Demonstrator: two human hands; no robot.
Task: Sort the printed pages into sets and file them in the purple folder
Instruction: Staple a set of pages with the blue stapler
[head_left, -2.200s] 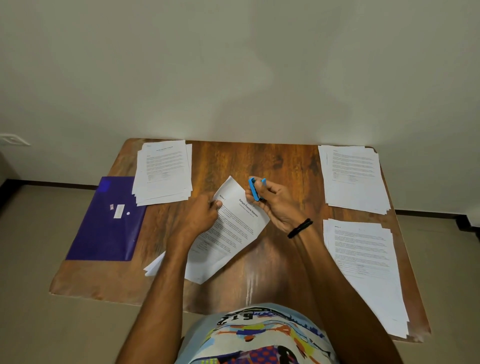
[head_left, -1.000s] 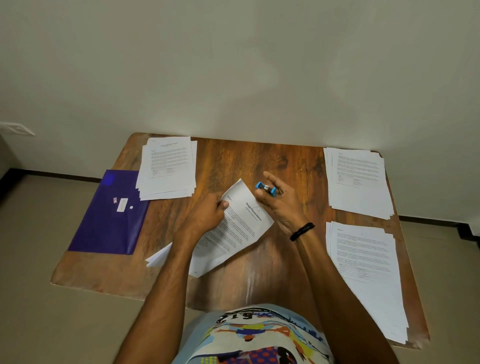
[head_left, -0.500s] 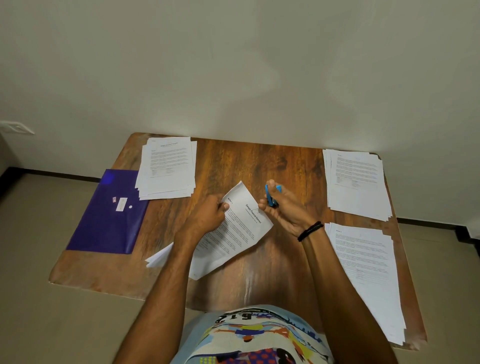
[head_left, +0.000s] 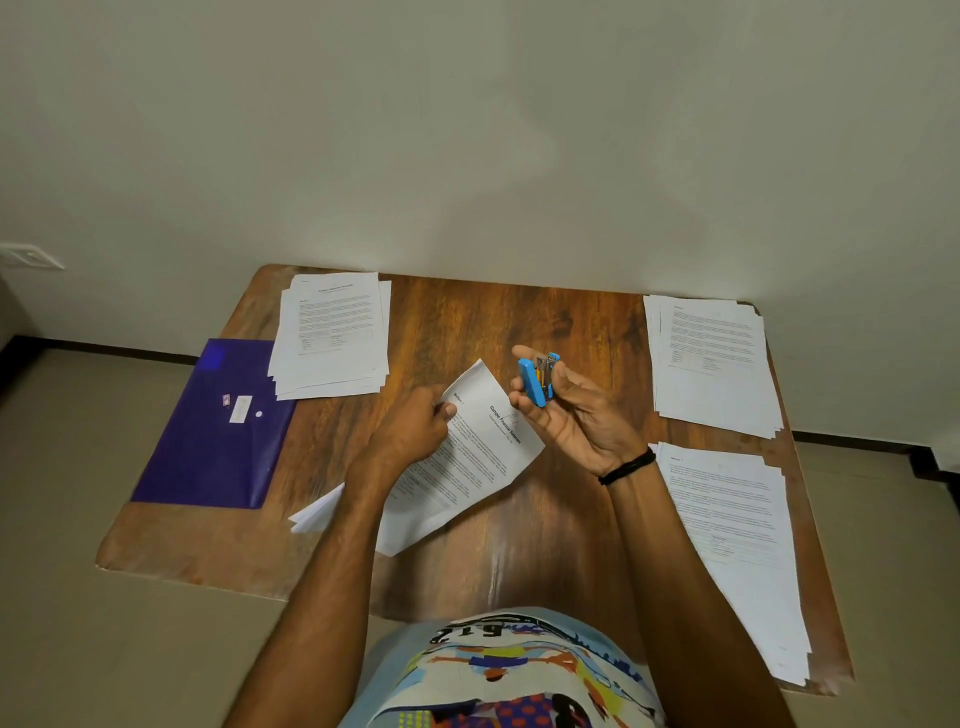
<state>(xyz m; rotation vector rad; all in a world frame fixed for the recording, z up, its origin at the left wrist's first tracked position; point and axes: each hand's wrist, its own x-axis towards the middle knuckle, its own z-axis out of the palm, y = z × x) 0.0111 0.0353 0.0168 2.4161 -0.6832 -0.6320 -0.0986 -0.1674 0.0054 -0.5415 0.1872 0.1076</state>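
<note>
At the middle of the wooden tabletop (head_left: 545, 519) a set of printed pages (head_left: 467, 467) lies slanted, its top corner pointing away from the person. The left hand (head_left: 410, 436) rests on this set, and its curled fingers pinch the upper left edge of the top sheet. More sheets stick out from under the left forearm toward the near left.

Just beyond the set's upper right corner, the right hand (head_left: 576, 421) is raised with its palm turned up. Its thumb and curled fingers grip a small blue stapler (head_left: 537, 376), which stands on end with its metal inside showing. A dark band (head_left: 626, 466) circles the right wrist.

The purple folder (head_left: 208, 431) lies flat and closed at the left edge of the tabletop, well apart from both hands. A stack of pages (head_left: 332, 332) sits at the far left corner and overlaps the folder's far right corner. A second stack (head_left: 714, 364) lies at the far right corner. A third stack (head_left: 727, 535) lies just nearer than it, along the right edge.
</note>
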